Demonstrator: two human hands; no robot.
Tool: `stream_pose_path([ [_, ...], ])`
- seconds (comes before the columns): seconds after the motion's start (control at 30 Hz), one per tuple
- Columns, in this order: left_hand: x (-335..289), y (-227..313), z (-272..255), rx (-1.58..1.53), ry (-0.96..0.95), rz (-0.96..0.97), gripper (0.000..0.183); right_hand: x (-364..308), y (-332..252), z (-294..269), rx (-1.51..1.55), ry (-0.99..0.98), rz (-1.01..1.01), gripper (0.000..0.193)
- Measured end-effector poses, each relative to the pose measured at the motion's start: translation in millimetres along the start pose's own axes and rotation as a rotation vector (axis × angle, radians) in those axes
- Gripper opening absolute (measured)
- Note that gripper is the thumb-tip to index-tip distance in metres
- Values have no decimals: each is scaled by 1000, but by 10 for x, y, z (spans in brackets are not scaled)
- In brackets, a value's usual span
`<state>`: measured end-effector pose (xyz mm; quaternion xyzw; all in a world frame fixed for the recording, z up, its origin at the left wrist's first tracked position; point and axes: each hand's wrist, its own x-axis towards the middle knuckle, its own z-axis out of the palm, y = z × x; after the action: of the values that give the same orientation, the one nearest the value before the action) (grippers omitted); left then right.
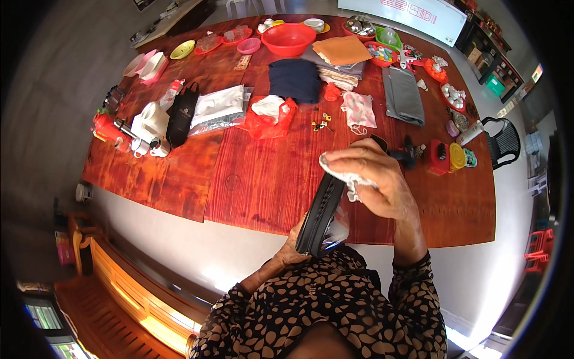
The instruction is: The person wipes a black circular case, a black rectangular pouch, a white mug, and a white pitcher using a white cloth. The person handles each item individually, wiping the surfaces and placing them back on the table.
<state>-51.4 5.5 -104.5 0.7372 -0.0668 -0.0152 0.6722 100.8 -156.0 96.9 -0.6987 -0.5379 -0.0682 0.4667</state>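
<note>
The long black zippered fabric pouch (321,209) you hold stands nearly upright in front of your chest, above the near edge of the red-brown wooden bench (263,179), with something clear and glossy, probably plastic film, showing at its lower end. It looks light and limp, likely to fold or sag if held by one end only, so the firm zipper edge and the bottom corner are the surest places to grip. Your left hand (293,248) is wrapped around its lower end from behind, fingers closed on it. Your right hand (373,176) is curled over the top end, pinching a small crumpled white cloth (347,176) against the pouch; the cloth seems soft, thin and easily dropped. Beyond, on the bench, lie a folded dark navy garment (294,79), a crinkled red plastic bag (269,122) with white cloth inside, a shiny silver-white foil packet (219,107), a folded grey cloth (403,94) and an orange folded cloth (342,49) on a stack. A smooth round red plastic basin (289,37) stands at the far side, and a white ceramic jug (150,121) with small cups sits to your left.
</note>
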Motion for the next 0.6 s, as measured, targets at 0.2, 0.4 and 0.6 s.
stream_pose_path([
  [0.2,-211,-391,90,-282,88,-213,55,-203,264,143,352,48,491,51],
  [0.4,-210,-35,-30,-498,97,-445,30,-584,520,470,498,157,941,46],
  [0.6,34,481,-219,-195,-142,-352,17,-862,523,581,284,-214,817,20],
])
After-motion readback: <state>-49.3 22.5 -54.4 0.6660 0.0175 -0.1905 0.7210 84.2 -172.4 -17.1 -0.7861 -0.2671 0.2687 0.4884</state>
